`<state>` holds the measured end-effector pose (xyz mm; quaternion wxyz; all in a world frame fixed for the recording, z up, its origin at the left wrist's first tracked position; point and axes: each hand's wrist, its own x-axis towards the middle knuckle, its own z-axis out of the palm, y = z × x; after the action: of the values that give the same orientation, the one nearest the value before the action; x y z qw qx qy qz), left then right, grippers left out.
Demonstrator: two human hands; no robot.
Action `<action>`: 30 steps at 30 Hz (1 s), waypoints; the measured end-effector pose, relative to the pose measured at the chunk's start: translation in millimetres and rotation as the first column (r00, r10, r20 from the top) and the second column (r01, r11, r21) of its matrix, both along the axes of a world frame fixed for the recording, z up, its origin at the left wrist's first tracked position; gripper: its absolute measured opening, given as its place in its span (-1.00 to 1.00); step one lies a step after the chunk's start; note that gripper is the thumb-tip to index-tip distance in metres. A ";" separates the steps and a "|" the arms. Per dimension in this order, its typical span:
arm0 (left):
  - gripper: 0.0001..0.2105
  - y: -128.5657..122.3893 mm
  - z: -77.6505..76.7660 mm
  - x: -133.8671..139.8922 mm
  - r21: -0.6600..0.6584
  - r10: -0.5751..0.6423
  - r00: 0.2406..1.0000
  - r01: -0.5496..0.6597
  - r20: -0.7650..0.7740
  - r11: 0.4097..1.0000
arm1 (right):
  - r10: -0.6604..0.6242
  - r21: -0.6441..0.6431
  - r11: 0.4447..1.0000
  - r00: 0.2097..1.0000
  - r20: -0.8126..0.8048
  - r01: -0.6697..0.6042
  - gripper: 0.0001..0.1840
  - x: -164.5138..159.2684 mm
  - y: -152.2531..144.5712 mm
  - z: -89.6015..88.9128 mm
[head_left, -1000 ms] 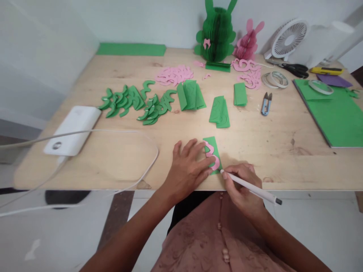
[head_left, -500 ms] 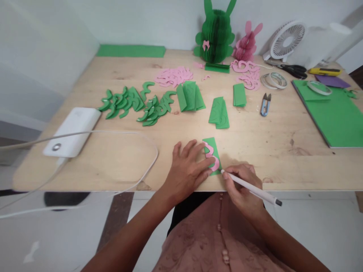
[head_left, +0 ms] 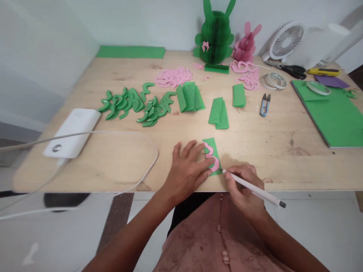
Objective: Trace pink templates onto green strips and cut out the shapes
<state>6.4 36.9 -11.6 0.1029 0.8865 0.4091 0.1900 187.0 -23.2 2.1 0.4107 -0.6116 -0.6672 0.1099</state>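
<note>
I have the pink cutout (head_left: 216, 164) lying on a small green slip (head_left: 216, 150), just under and beside my left fingertips, near the front edge of the table (head_left: 119, 166). My left hand (head_left: 185, 170) is spread with its fingers apart, pressing down rather than pinching; the thumb and index finger bear on the lower part of the slip and cutout. My right hand (head_left: 247, 198) is closed around a white pen (head_left: 264, 193), its tip by the slip's right edge, close to the lower pink curve; I can't tell whether it touches the paper. The risk I see first is the cutout skidding or turning on the slip, because only those fingertips pin it and a sideways push from the pen could overcome them. The slip itself could also slide on the wood, and with so little table on the near side of the fingers, the pen hand may be poorly supported. Beyond my fingertips lie folded green papers (head_left: 219, 114), and farther off snips (head_left: 265, 105). Left of my left fingers, a white cable (head_left: 156, 155) loops near the forearm; a careless backward sweep could catch it and tug the power bank (head_left: 74, 130).
</note>
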 end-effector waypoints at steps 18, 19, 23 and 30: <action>-0.77 -0.2 1.9 0.9 0.009 0.007 1.000 -0.007 0.002 1.000 | 0.171 -0.003 0.985 0.975 0.143 -0.172 -0.71 1.3 3.3 4.9; -0.77 -0.3 2.0 1.0 0.007 0.008 1.000 -0.008 0.002 1.000 | 0.171 0.001 0.985 0.974 0.147 -0.173 -0.72 1.1 3.5 5.2; -0.77 -0.7 1.8 1.3 0.003 0.013 1.000 -0.013 0.005 1.000 | 0.165 0.016 0.985 0.973 0.164 -0.170 -0.73 0.4 4.2 5.7; -0.77 -0.6 0.8 1.0 0.010 0.010 1.000 -0.010 0.011 1.000 | 0.168 -0.012 0.986 0.975 0.143 -0.168 -0.73 0.9 4.8 6.2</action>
<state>7.4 36.3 -10.9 0.0995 0.8839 0.4121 0.1973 187.8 -18.5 8.3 0.3512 -0.5593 -0.7442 0.0999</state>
